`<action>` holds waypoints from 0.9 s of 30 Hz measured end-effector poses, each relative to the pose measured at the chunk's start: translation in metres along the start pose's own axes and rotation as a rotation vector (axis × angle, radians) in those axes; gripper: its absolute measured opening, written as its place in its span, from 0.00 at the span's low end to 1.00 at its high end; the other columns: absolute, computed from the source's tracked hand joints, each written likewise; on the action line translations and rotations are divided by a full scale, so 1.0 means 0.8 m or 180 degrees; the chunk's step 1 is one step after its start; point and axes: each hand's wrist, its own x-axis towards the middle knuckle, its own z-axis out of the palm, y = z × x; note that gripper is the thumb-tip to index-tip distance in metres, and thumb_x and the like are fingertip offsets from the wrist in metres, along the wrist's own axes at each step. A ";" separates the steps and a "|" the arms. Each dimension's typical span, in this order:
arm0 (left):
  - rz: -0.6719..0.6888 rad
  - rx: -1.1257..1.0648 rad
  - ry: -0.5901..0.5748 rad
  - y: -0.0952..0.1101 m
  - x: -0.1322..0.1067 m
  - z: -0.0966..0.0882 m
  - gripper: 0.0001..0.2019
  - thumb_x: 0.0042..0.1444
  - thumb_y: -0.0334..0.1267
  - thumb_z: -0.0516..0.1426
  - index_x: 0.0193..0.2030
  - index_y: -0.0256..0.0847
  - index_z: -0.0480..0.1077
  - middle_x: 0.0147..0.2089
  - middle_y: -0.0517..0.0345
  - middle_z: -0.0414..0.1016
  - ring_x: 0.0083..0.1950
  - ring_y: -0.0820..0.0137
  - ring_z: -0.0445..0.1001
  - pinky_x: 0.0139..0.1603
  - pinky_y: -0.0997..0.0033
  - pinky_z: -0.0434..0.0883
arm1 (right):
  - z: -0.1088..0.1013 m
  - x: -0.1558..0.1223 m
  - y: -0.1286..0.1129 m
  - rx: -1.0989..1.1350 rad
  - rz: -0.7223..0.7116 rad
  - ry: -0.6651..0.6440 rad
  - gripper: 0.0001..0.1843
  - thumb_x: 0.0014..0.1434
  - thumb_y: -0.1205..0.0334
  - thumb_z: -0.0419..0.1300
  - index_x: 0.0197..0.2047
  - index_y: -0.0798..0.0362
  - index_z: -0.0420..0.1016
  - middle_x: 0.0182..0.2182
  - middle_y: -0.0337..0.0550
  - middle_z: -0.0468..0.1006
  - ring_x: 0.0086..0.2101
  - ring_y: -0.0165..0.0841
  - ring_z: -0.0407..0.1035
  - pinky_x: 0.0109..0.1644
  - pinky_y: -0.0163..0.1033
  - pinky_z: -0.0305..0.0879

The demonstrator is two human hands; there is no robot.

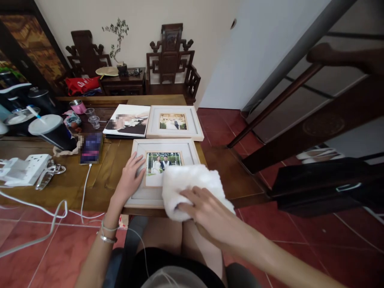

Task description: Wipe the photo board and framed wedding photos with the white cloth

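A light wooden picture frame (138, 196) with a photo of two people lies flat at the table's near edge. My left hand (131, 176) rests on its left side, fingers stretched out over the border. In my right hand (202, 208) is a bunched white cloth (195, 178), lying over the frame's lower right part and covering a corner of the photo. Just behind lies a second picture frame (195, 124), with a photo album (132, 116) beside it on the left.
On the wooden table (105, 184), to the left, are a phone (91, 148) on a white cable, a lidded cup (52, 132), a power strip (28, 170) and a clear hair claw (49, 174). Dark carved chairs (172, 52) stand behind. A dark wooden chair rail (279, 100) rises at right.
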 end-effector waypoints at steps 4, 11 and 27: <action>-0.0015 0.0110 -0.0144 0.000 -0.001 0.001 0.18 0.66 0.39 0.50 0.60 0.39 0.68 0.67 0.45 0.65 0.74 0.56 0.51 0.69 0.41 0.57 | 0.007 0.005 -0.011 0.0115 -0.0002 0.0175 0.28 0.46 0.79 0.53 0.47 0.49 0.77 0.57 0.46 0.73 0.52 0.45 0.67 0.53 0.51 0.67; 0.0015 0.0117 -0.0203 -0.001 -0.001 0.000 0.19 0.67 0.40 0.49 0.62 0.43 0.67 0.67 0.46 0.64 0.74 0.55 0.50 0.68 0.40 0.57 | 0.019 0.080 0.068 -0.0516 0.0487 0.0491 0.36 0.48 0.86 0.50 0.56 0.51 0.74 0.68 0.50 0.59 0.64 0.50 0.56 0.64 0.61 0.56; -0.0020 0.0235 -0.0211 0.003 -0.001 0.000 0.20 0.67 0.40 0.48 0.64 0.42 0.64 0.69 0.46 0.61 0.74 0.56 0.49 0.70 0.42 0.55 | -0.002 0.001 -0.025 -0.0237 -0.0152 -0.0203 0.26 0.52 0.74 0.58 0.54 0.48 0.75 0.64 0.52 0.65 0.62 0.58 0.58 0.61 0.63 0.60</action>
